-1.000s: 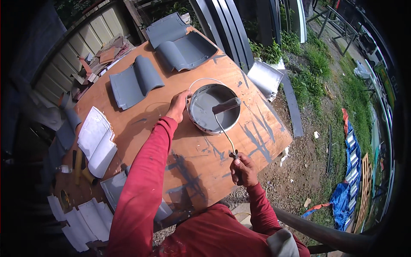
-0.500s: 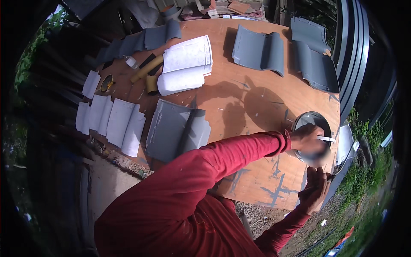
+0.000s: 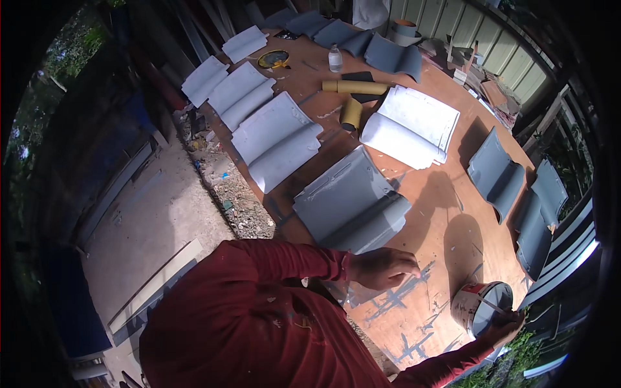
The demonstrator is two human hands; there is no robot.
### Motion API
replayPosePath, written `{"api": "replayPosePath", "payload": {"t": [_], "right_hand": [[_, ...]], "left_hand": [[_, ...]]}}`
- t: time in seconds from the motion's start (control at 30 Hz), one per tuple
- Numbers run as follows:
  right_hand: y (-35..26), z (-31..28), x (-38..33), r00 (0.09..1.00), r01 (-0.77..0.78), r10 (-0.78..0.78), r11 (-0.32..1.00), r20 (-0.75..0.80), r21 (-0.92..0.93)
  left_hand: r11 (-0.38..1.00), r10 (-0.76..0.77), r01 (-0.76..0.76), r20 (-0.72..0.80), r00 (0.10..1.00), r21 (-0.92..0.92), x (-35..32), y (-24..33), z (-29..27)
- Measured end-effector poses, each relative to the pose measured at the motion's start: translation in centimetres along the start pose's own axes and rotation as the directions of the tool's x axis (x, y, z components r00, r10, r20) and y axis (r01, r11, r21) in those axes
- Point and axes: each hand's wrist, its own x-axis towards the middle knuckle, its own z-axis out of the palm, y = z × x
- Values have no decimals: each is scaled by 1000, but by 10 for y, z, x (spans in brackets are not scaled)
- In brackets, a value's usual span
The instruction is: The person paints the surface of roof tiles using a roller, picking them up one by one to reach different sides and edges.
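Paint can [image 3: 480, 309], white outside, sits at the worktop [image 3: 446, 213] edge, grey paint inside. Right hand [image 3: 506, 325] grips its rim. Left hand [image 3: 383, 268] curled, fingertips on worktop beside grey tile [image 3: 349, 202].

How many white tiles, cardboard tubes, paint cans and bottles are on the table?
White tiles: 5
Cardboard tubes: 2
Paint can: 1
Bottle: 1
Total: 9
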Motion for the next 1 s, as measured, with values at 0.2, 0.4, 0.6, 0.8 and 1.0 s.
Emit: {"api": "replayPosePath", "payload": {"t": [0.2, 0.4, 0.6, 0.8, 1.0], "right_hand": [[-93, 65, -78, 929, 356, -315, 902, 192, -245], [-205, 200, -164, 935, -328, 332, 943, 123, -51], [-298, 369, -321, 854, 255, -270, 962, 444, 94], [-301, 538, -327, 722, -278, 134, 955, 679, 107], [-293, 752, -395, 546, -374, 49, 907, 836, 191]], "left_hand": [[607, -437, 764, -712, 550, 217, -343, -46, -211], [-633, -768, 712, -358, -531, 303, -839, 17, -267], [-514, -826, 854, -225, -517, -77, -919, 27, -264], [149, -871, 980, -451, 193, 133, -934, -49, -302], [74, -857, 649, -381, -346, -757, -911, -68, -360]]}}
